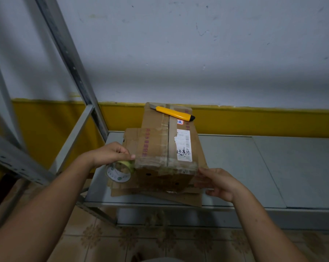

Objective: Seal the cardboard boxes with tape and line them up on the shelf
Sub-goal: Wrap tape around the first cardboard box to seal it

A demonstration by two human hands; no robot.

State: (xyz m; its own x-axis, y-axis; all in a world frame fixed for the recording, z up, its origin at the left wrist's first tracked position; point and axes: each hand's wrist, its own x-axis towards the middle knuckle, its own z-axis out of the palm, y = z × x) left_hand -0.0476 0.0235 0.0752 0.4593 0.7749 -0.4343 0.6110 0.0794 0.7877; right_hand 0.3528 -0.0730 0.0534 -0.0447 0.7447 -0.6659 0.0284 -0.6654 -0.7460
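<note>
Step in hand: sealing – a cross strip of tape is being laid over the near end of the box.

1. Left hand point(108, 154): fingers curled round the tape roll point(119, 172), thumb pressed onto the left top edge of the cardboard box point(156, 146). The roll hangs just below these fingers, against the box's left wall.
2. Right hand point(218, 183): fingers nearly straight, laid against the box's near right corner. No pinch shows.
3. Tape strip point(165, 163): runs across the box top between the two sets of fingers and is not yet cut from the roll.
4. Flattened cardboard point(159, 195): lies under the box, below both hands.
5. Shelf point(254, 167): carries the box; the grey board extends to the right of the right fingers.
6. Utility knife point(174, 112): yellow, lying on the far end of the box top, well beyond both sets of fingers.

Next move, as judged: rub the strip down over both edges, then sever it at the roll. That calls for one hand to let go and reach past the box top for the knife – the other must keep the tape taut. Lining up follows sealing.
</note>
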